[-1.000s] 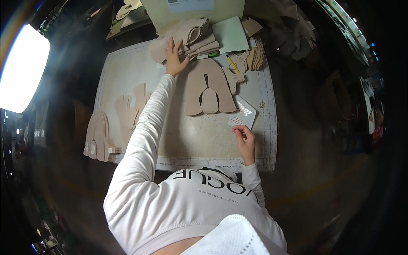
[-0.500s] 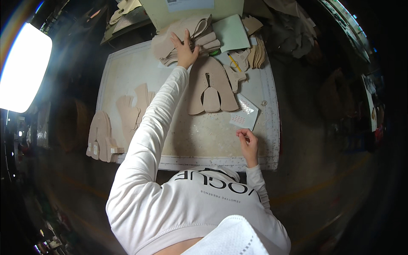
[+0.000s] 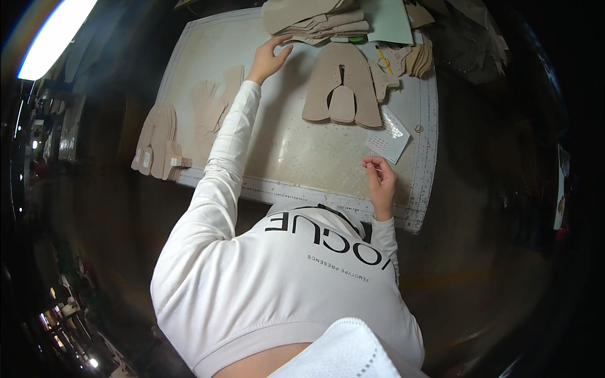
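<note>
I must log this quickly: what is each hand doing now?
Left hand: open, empty, fingers spread beside the tan stack.
Right hand: fingertips pinched; whether it holds anything cannot be told.

Dark room, bright lamp (image 3: 53,38) top-left, dim floor (image 3: 491,271).

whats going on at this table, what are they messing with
A person in a white top leans over a pale cutting mat strewn with beige cut-out pieces. The left hand reaches far across, open, close to a stack of beige pieces at the far edge without clearly gripping it. The right hand stays near the body with fingertips pinched together, beside a small clear sheet; whether it holds anything is too small to tell. A large U-shaped piece lies flat between the hands.
</note>
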Available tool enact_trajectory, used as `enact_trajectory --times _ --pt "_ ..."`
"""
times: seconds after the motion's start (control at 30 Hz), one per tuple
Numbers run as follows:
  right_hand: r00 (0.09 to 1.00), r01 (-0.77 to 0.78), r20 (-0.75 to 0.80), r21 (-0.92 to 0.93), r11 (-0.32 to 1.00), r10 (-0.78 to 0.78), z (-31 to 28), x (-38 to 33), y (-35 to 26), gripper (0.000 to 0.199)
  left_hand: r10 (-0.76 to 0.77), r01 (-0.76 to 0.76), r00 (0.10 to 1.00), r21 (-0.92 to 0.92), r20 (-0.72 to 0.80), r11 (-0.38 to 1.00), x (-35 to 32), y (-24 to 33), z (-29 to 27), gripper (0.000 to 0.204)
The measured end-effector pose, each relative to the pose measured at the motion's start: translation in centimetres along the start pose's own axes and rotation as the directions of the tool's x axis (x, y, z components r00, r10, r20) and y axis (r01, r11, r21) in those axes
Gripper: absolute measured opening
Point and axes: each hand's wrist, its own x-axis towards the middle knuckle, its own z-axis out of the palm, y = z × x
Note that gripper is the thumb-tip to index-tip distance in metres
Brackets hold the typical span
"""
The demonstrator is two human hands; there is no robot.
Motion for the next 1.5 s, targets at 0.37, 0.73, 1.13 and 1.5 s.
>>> enact_trajectory --times 0.37,0.73,1.13,1.5 --pt "0.979 0.008 0.206 0.028 1.0 -0.013 3.3 -0.5 -1.5 0.01 -0.499 0.401 0.861 0.737 -0.1 0.544 -20.8 -3.8 -10.1 0.084" --pt "0.956 0.048 0.292 -0.051 0.998 -0.031 3.4 -1.6 -2.3 0.011 -0.666 0.525 0.738 0.711 -0.107 0.468 -16.2 -3.7 -10.2 0.047" --pt "0.995 0.059 0.089 -0.045 0.997 -0.055 -0.2 -1.5 0.0 0.01 -0.464 0.351 0.874 0.846 -0.142 0.402 -7.9 0.5 -19.2 0.037" --pt "0.996 -0.067 -0.067 -0.095 0.993 0.06 -4.3 1.5 6.3 0.011 0.317 -0.378 0.893 0.148 0.319 0.914 -6.3 19.6 -15.0 0.034"
